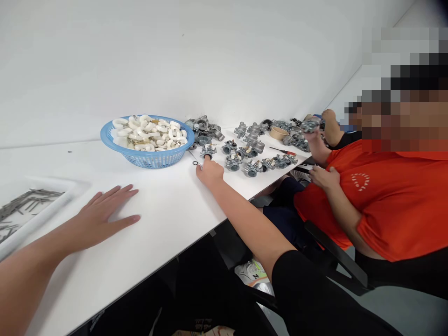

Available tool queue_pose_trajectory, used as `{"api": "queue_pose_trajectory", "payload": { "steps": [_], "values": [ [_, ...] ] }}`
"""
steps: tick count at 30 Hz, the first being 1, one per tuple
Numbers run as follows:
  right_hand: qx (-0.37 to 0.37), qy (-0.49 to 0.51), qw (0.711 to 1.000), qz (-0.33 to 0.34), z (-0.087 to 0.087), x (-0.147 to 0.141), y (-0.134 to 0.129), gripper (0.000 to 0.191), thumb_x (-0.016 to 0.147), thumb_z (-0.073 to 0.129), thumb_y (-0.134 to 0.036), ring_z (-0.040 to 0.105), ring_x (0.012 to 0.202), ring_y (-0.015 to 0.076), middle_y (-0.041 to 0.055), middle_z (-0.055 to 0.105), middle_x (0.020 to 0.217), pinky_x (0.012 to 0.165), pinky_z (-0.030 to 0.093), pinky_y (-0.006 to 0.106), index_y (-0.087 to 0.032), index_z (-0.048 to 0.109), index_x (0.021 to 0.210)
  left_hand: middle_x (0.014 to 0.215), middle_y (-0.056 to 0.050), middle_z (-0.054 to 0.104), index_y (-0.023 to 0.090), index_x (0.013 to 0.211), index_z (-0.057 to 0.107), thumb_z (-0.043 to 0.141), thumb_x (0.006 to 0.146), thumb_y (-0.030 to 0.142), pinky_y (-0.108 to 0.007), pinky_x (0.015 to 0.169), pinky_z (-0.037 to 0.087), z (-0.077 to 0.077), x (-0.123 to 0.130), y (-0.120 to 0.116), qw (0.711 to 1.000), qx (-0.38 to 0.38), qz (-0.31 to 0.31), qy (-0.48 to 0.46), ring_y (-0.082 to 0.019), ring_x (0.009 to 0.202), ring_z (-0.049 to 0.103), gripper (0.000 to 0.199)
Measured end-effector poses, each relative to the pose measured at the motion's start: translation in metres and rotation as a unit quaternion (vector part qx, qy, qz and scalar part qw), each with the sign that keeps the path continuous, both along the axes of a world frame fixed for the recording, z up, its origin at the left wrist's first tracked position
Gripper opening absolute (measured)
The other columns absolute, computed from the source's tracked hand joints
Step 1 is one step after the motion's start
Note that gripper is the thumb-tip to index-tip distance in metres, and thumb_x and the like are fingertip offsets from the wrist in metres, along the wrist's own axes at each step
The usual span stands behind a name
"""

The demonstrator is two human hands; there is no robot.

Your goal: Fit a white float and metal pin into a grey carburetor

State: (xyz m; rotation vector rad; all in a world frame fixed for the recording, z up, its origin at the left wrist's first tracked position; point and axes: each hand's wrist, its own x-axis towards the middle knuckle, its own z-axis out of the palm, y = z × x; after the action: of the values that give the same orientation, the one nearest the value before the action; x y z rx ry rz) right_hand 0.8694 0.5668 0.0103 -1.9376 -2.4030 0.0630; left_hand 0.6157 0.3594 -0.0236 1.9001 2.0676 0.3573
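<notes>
My left hand point(101, 217) lies flat on the white table point(164, 205) with its fingers spread, holding nothing. My right hand point(211, 173) reaches forward to a small metal carburetor point(208, 149). Its index finger points at the carburetor's near side and appears to touch it. The thumb sticks out to the left, apart from the index finger; the other fingers are mostly hidden. A small black rubber ring point(195, 163) lies just left of that thumb.
A blue plastic basket point(150, 160) full of white curved parts stands behind my hands. A white tray point(66, 196) with thin metal pieces is at left. Several carburetors point(234, 162) and a screwdriver point(283, 151) lie at right. A co-worker in an orange shirt point(395, 200) holds a metal part.
</notes>
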Motion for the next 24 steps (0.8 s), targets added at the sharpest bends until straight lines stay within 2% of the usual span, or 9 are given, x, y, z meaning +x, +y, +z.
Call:
{"api": "queue_pose_trajectory", "payload": {
  "steps": [4,11,19,24],
  "values": [
    [0.005,0.016,1.0,-0.003,0.001,-0.002,0.003,0.041,0.102,0.039,-0.039,0.068,0.106,0.0285,0.022,0.068,0.112,0.083,0.053,0.036,-0.011,0.044,0.13,0.163,0.003,0.03,0.033,0.151,0.038,0.037,0.088,0.071,-0.05,0.126,0.01,-0.001,0.005,-0.003,0.999,0.032,0.008,-0.005,-0.027,0.154,0.019,0.074],
    [0.001,0.033,0.999,-0.013,-0.001,-0.005,0.014,0.038,0.102,0.038,-0.035,0.069,0.107,0.0278,0.0222,0.069,0.112,0.086,0.052,0.037,-0.011,0.045,0.131,0.162,0.003,0.031,0.034,0.151,0.038,0.038,0.088,0.071,-0.05,0.126,0.011,-0.003,0.004,-0.001,0.999,0.033,0.009,-0.008,-0.027,0.154,0.019,0.073],
    [-0.001,0.04,0.999,-0.025,-0.001,-0.007,0.029,0.041,0.101,0.041,-0.034,0.068,0.109,0.0283,0.0239,0.068,0.114,0.086,0.053,0.038,-0.009,0.045,0.132,0.164,0.005,0.026,0.035,0.152,0.035,0.037,0.088,0.072,-0.048,0.127,0.009,0.002,0.006,-0.003,1.0,0.011,0.015,-0.005,-0.023,0.155,0.015,0.073],
    [0.003,0.044,0.999,-0.029,-0.002,-0.01,0.034,0.043,0.101,0.041,-0.037,0.068,0.109,0.0285,0.0253,0.067,0.115,0.088,0.052,0.038,-0.007,0.046,0.13,0.163,0.003,0.028,0.034,0.152,0.037,0.038,0.088,0.072,-0.05,0.126,0.01,0.002,0.007,-0.003,1.0,0.026,0.008,-0.004,-0.026,0.154,0.019,0.074]
  ]
}}
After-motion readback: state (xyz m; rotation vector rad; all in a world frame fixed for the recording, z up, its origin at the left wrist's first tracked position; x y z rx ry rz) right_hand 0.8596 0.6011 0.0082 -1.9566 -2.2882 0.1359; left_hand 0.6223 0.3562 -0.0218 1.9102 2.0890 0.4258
